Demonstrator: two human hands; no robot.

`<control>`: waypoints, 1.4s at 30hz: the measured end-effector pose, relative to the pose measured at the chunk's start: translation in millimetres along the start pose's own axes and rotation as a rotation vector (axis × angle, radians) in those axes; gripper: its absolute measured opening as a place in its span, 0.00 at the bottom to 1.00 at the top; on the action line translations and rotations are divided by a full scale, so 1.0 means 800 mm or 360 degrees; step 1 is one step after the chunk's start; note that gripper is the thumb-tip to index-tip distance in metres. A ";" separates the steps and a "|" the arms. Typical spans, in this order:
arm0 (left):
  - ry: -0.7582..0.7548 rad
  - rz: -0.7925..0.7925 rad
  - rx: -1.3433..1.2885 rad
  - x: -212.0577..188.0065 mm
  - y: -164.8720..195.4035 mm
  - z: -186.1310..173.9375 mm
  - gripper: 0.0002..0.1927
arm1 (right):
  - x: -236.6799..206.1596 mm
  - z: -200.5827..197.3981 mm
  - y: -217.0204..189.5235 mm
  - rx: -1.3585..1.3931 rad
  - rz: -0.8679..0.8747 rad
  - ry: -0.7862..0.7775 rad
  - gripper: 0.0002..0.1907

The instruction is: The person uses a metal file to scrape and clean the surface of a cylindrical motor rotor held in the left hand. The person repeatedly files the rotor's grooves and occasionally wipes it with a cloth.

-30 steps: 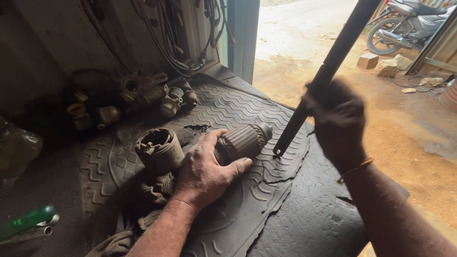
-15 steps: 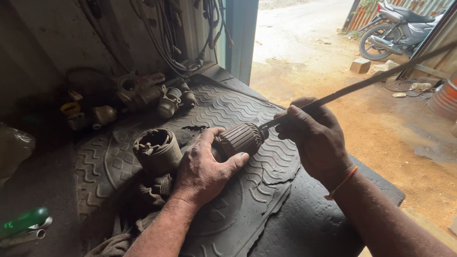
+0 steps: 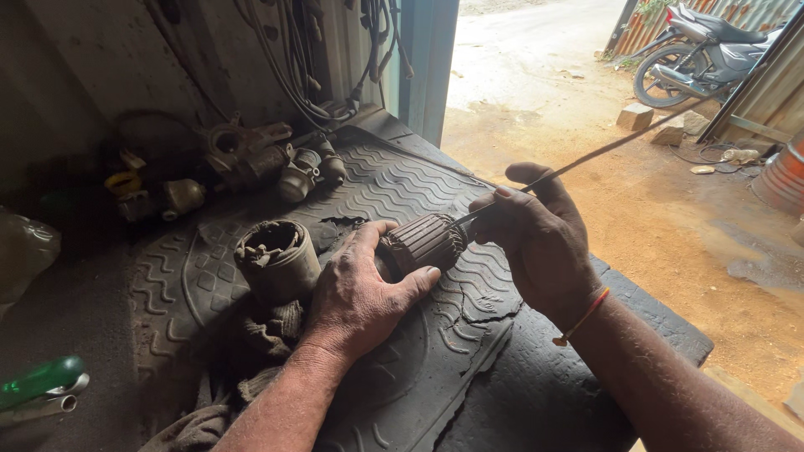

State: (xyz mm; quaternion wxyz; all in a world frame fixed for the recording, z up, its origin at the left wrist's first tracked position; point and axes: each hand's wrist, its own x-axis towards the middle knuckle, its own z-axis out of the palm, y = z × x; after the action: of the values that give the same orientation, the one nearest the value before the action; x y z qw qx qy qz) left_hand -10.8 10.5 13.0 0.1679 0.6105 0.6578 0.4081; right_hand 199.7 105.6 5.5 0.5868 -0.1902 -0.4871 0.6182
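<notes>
My left hand (image 3: 362, 295) grips a dark ribbed motor armature (image 3: 425, 243) that lies on a worn rubber mat (image 3: 402, 192) on the bench. My right hand (image 3: 540, 238) pinches a long thin metal blade (image 3: 603, 151), its near tip resting against the armature's right end and its far end pointing up to the right. Just left of my left hand stands a dirty cylindrical housing (image 3: 276, 259), open at the top.
Several grimy motor parts (image 3: 251, 159) lie at the back of the bench under hanging cables (image 3: 310, 67). A green-handled tool (image 3: 38, 385) sits at the lower left, rags (image 3: 251, 351) by my forearm. Outside: dirt ground, a parked motorcycle (image 3: 703, 46), bricks (image 3: 636, 115).
My right hand has come down from holding the blade steeply upright beside the armature. The blade now lies at a shallow slant with its tip at the armature's end. My left hand has stayed put.
</notes>
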 end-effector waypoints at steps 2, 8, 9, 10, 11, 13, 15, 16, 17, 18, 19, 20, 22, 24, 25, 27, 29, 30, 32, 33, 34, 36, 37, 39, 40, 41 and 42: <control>0.0006 0.0020 -0.0009 0.000 0.001 0.000 0.40 | 0.001 0.000 0.001 -0.0022 0.0011 -0.0002 0.17; -0.0052 -0.0093 0.0005 0.000 0.002 -0.001 0.41 | 0.001 0.003 0.000 -0.0059 0.0013 -0.0002 0.17; -0.0057 -0.0096 0.0012 0.000 0.002 -0.001 0.41 | 0.000 0.004 0.001 -0.0049 0.0027 -0.0019 0.16; -0.0026 -0.0048 0.0006 0.000 0.002 -0.001 0.41 | -0.002 0.005 0.001 -0.0039 0.0044 -0.0034 0.16; 0.0001 0.0000 -0.0001 0.000 0.001 0.000 0.41 | -0.004 0.006 0.002 -0.0030 0.0062 -0.0045 0.15; 0.0027 0.0049 -0.0010 0.000 0.000 0.001 0.40 | -0.006 0.009 0.004 -0.0068 0.0035 -0.0079 0.14; 0.0019 0.0034 -0.0011 0.000 -0.003 0.002 0.41 | -0.006 0.010 0.003 -0.0083 0.0027 -0.0063 0.14; 0.0017 0.0035 0.0005 0.000 -0.004 0.002 0.41 | -0.005 0.011 0.002 -0.0081 0.0029 -0.0030 0.14; 0.0018 0.0037 0.0021 0.001 -0.005 0.003 0.41 | -0.004 0.012 0.002 -0.0078 0.0030 -0.0001 0.15; 0.0018 0.0039 0.0037 0.001 -0.007 0.003 0.41 | -0.004 0.012 0.001 -0.0042 0.0015 -0.0025 0.15; 0.0037 0.0069 0.0031 0.001 -0.008 0.004 0.41 | -0.004 0.014 0.001 -0.0008 0.0000 -0.0048 0.15; 0.0053 0.0100 0.0025 0.001 -0.009 0.005 0.41 | -0.006 0.015 0.001 0.0026 -0.0016 -0.0068 0.15; 0.0062 0.0132 0.0002 0.003 -0.010 0.006 0.42 | -0.013 0.019 0.004 -0.0029 0.0015 -0.0153 0.14; 0.0051 0.0117 -0.0024 0.002 -0.012 0.007 0.43 | -0.016 0.022 0.004 -0.0062 0.0030 -0.0190 0.13; 0.0053 0.0114 -0.0010 0.001 -0.012 0.008 0.43 | -0.015 0.022 0.003 -0.0072 0.0024 -0.0184 0.13; 0.0066 0.0108 0.0017 0.002 -0.012 0.009 0.43 | -0.011 0.023 0.000 -0.0082 0.0006 -0.0131 0.12; 0.0077 0.0107 0.0026 0.001 -0.012 0.008 0.43 | -0.010 0.024 -0.001 -0.0075 -0.0009 -0.0032 0.12; 0.0079 0.0111 0.0029 0.002 -0.012 0.008 0.43 | -0.010 0.024 0.000 -0.0091 0.0017 -0.0027 0.12; 0.0064 0.0127 0.0013 0.003 -0.011 0.006 0.43 | -0.013 0.025 0.004 -0.0122 0.0063 -0.0009 0.11; 0.0054 0.0131 0.0004 0.002 -0.011 0.006 0.44 | -0.016 0.025 0.006 -0.0129 0.0053 -0.0090 0.11; 0.0042 0.0120 0.0002 0.002 -0.010 0.006 0.44 | -0.016 0.025 0.006 -0.0135 0.0041 -0.0174 0.11; 0.0023 0.0098 -0.0003 0.002 -0.010 0.006 0.43 | -0.016 0.024 0.007 -0.0114 0.0021 -0.0200 0.11; 0.0008 0.0064 0.0003 0.001 -0.009 0.006 0.44 | -0.014 0.024 0.006 -0.0088 0.0017 -0.0143 0.11; -0.0015 -0.0006 0.0022 0.002 -0.008 0.006 0.44 | -0.012 0.023 0.005 -0.0066 0.0028 -0.0071 0.12; 0.0014 0.0037 0.0019 0.001 -0.009 0.006 0.44 | -0.012 0.024 0.004 -0.0077 0.0045 -0.0046 0.12; 0.0037 0.0084 0.0014 0.001 -0.009 0.005 0.44 | -0.013 0.024 0.004 -0.0090 0.0058 -0.0016 0.13; 0.0059 0.0136 0.0007 0.002 -0.009 0.006 0.43 | -0.015 0.025 0.004 -0.0104 0.0050 -0.0095 0.12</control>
State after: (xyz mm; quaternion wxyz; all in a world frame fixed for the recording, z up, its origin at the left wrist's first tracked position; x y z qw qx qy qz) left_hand -12.4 13.9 5.2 0.1368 0.6306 0.6350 0.4248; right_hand 184.9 87.7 7.7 0.5557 -0.1983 -0.5212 0.6166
